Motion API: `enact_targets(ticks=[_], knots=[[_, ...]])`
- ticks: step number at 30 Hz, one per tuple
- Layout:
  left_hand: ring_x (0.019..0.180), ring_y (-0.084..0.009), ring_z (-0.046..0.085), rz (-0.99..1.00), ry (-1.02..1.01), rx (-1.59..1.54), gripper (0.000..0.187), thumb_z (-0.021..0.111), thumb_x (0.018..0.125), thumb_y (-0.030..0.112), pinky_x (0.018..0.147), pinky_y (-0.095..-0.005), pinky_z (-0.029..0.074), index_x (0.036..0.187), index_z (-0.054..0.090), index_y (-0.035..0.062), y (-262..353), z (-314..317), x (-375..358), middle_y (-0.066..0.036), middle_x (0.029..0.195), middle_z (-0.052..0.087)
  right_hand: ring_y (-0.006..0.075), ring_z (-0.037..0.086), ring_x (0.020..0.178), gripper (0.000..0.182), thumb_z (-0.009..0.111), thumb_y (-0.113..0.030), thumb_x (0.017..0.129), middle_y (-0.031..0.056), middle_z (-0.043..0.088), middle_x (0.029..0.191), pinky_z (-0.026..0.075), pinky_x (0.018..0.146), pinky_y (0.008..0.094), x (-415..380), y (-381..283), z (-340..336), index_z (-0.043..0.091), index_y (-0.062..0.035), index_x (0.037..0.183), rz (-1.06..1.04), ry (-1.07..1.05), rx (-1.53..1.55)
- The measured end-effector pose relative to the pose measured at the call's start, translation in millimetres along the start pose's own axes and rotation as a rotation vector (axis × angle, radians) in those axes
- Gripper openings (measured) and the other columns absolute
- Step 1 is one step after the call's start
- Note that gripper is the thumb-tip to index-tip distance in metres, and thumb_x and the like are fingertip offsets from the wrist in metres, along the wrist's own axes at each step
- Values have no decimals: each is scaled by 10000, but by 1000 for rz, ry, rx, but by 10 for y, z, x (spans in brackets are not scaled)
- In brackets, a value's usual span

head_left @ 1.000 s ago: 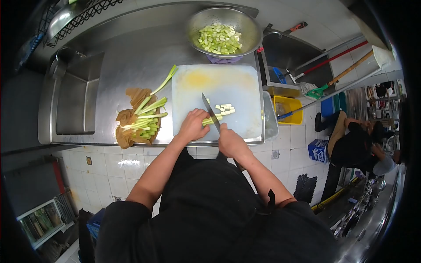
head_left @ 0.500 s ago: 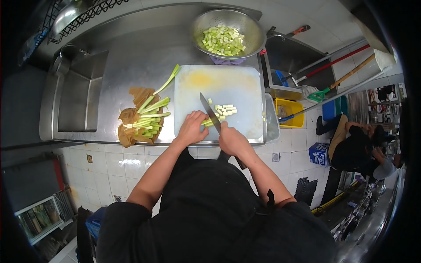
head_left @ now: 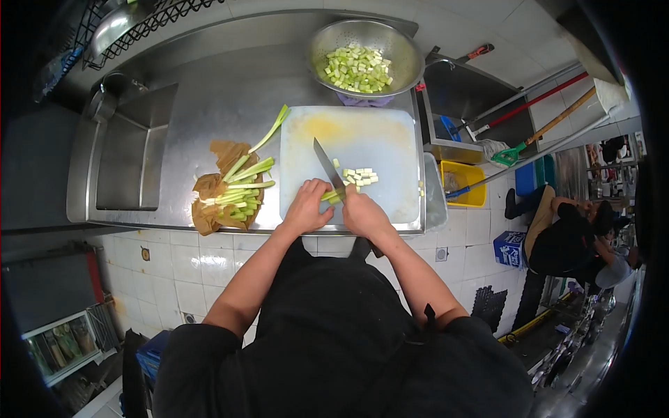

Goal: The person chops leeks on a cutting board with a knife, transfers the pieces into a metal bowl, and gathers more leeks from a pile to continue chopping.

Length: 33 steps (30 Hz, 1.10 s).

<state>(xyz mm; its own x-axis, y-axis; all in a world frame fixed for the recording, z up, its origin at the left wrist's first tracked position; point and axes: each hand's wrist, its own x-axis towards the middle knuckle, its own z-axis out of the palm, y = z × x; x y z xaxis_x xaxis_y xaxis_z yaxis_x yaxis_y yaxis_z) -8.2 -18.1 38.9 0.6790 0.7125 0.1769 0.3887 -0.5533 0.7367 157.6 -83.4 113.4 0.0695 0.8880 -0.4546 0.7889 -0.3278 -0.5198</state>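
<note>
My right hand (head_left: 364,214) is closed round the handle of a long kitchen knife (head_left: 325,159), its blade slanting up and left over the white cutting board (head_left: 383,132). Curled fingers of my left hand (head_left: 306,207) press short lengths of pale green celery stalk (head_left: 332,196) to the board, right against the blade. Just beyond the knife lie small cut celery pieces (head_left: 361,176). Left of the board, whole stalks (head_left: 244,188) rest on crumpled brown paper (head_left: 208,186). One single stalk (head_left: 270,129) leans toward the board's edge.
A metal colander (head_left: 412,73) holding chopped celery (head_left: 359,68) stands behind the board on a purple cloth (head_left: 364,100). A sink (head_left: 129,167) is at the left of the steel counter (head_left: 209,90). To the right are a yellow bin (head_left: 475,197), mop handles and another person (head_left: 568,237).
My right hand and the knife have shifted slightly left, toward my left hand. The whole view has moved a little. My left hand still holds the stalks down.
</note>
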Motion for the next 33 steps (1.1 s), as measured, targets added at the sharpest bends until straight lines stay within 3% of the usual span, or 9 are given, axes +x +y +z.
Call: enact_targets(ticks=[8,14,23,26,30,31,32,33], knots=[[1043,-356,566,19,34,-3,264,712,769,70,931,-432,474,1009,621,6,-120,86,-79,-147,1061,623,494,687,871,168,489,-29,905,339,680,902,527,787,582,-403,-47,39,477,58,1049,44,-118,-73],[1058,-356,574,40,46,12,259,711,778,61,939,-433,479,1017,629,4,-140,99,-78,-146,1086,639,506,678,842,190,484,-19,901,334,678,875,530,766,583,-124,137,451,454,57,1072,-50,31,-36],[1097,-364,553,-25,56,5,238,723,798,94,972,-436,459,1008,643,16,-48,-2,-77,-140,1117,618,533,644,782,258,510,-193,1004,331,662,811,492,712,609,91,547,322,461,37,1108,-117,125,116],[1080,-355,557,66,43,88,245,730,805,125,973,-445,450,1019,654,35,-10,25,-60,-133,1109,616,528,642,772,248,524,-201,1008,320,654,775,477,696,613,-64,703,224,459,22,1095,-94,197,151],[1057,-344,557,46,27,159,269,741,814,170,953,-437,450,1049,671,60,-228,97,-55,-125,1103,615,498,618,680,257,564,-207,1003,287,624,695,464,617,548,-341,754,-58,463,29,1005,-65,356,320],[1067,-342,550,-46,40,211,293,747,821,203,954,-442,442,1069,674,66,-282,54,-60,-117,1124,609,484,604,644,270,578,-213,1001,273,613,671,457,589,519,-409,791,-110,465,30,973,-21,388,382],[1078,-340,543,-136,51,263,317,753,828,236,956,-448,435,1089,676,72,-318,48,-47,-110,1146,604,400,591,565,298,592,-243,1003,228,578,625,446,552,463,-430,928,-61,482,29,955,-9,442,402],[1078,-340,543,-123,42,264,317,753,828,236,956,-448,435,1089,676,72,-249,18,0,-110,1146,604,400,591,565,298,592,-243,1003,228,578,625,446,552,463,-465,1043,-9,482,29,955,-1,454,409]])
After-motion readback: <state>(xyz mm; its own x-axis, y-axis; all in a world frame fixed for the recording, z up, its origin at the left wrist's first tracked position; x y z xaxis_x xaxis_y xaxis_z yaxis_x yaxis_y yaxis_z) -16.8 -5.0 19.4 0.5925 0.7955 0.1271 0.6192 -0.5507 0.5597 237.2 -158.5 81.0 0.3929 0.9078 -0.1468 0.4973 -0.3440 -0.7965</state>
